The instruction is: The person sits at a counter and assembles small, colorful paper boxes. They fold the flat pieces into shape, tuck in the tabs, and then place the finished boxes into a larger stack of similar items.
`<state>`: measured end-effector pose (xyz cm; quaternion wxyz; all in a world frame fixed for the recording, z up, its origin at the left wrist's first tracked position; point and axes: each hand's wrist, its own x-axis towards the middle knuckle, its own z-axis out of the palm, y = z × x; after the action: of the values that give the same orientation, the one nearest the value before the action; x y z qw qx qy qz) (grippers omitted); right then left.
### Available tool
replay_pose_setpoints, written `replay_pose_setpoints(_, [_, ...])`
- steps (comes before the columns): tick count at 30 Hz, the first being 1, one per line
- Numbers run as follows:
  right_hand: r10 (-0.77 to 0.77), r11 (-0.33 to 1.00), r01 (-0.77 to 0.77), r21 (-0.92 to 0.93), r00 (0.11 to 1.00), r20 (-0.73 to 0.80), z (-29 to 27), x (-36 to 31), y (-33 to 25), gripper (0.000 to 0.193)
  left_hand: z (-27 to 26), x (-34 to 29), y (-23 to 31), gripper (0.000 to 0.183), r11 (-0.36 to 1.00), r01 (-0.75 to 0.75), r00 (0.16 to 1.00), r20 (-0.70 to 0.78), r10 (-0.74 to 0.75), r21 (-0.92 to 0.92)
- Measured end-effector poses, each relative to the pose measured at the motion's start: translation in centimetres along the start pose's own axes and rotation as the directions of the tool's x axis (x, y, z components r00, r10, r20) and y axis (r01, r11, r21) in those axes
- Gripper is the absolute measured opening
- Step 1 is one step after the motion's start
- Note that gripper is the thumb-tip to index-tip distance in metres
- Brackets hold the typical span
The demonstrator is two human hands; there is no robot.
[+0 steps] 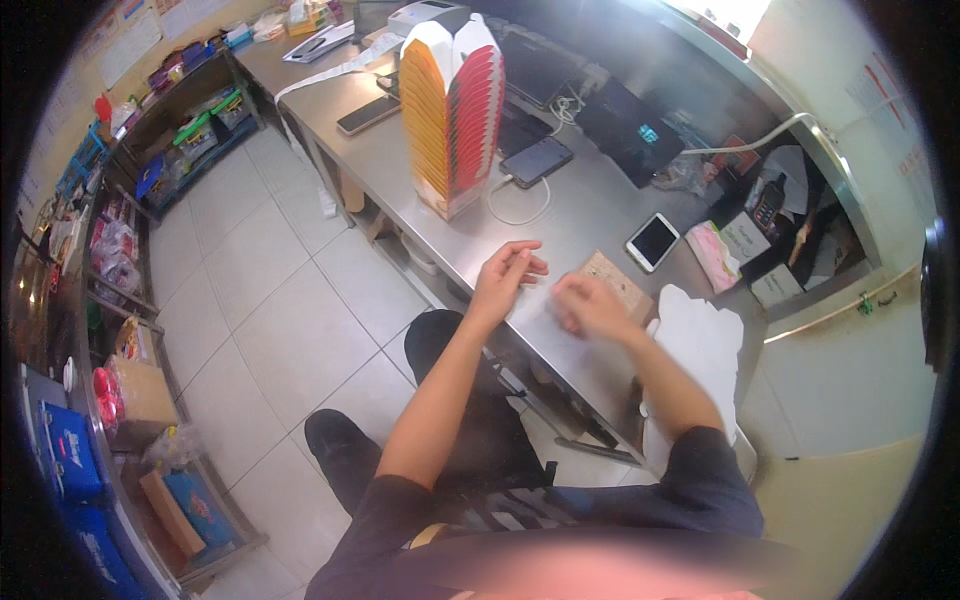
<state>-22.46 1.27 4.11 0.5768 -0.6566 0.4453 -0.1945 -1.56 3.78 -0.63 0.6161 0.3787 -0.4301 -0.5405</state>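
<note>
My left hand point(508, 283) hovers over the front edge of a steel table point(450, 240), its fingers stretched out and nothing visible in them. Just to its right is my right hand point(593, 306), smeared by motion, with its fingers curled downward; whether it holds anything I cannot make out. A brown board or flat box point(622, 284) lies right behind the right hand. Beside my right forearm rests a pile of flat white card pieces point(700, 350) with wavy edges. Farther left stands a tall stack of nested cartons point(450, 130), yellow on one side and red on the other.
A white phone point(652, 243), a dark phone on a cable point(536, 162) and a laptop point(630, 130) lie farther back. A tissue pack point(712, 256) sits near the right wall. Shelves with boxes and bags point(140, 390) line the left, across a tiled floor point(270, 290).
</note>
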Motion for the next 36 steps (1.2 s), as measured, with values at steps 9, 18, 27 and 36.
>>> replay_pose_setpoints(9, [-0.410, 0.883, 0.380, -0.274, 0.910, -0.061, 5.6, -0.9, 1.9, 0.024, -9.2, -18.1, -2.6, 0.041, 0.943, 0.268, 0.912, -0.264, -0.314, -0.198])
replay_pose_setpoints(18, [-0.437, 0.868, 0.395, -0.302, 0.896, -0.084, 5.9, -1.3, 1.6, 0.018, -20.9, -30.5, -16.6, 0.041, 0.774, -0.015, 0.363, -0.725, -0.586, -0.633])
replay_pose_setpoints(27, [-0.478, 0.841, 0.455, -0.292, 0.878, -0.009, 5.7, -1.4, 1.9, 0.016, -20.6, -29.4, -18.2, 0.054, 0.802, 0.227, 0.482, -0.652, -0.586, -0.553])
replay_pose_setpoints(36, [-0.454, 0.848, 0.442, -0.293, 0.891, 0.031, 5.3, -1.0, 2.6, 0.016, -20.7, -29.5, -17.6, 0.061, 0.805, 0.192, 0.464, -0.671, -0.578, -0.561])
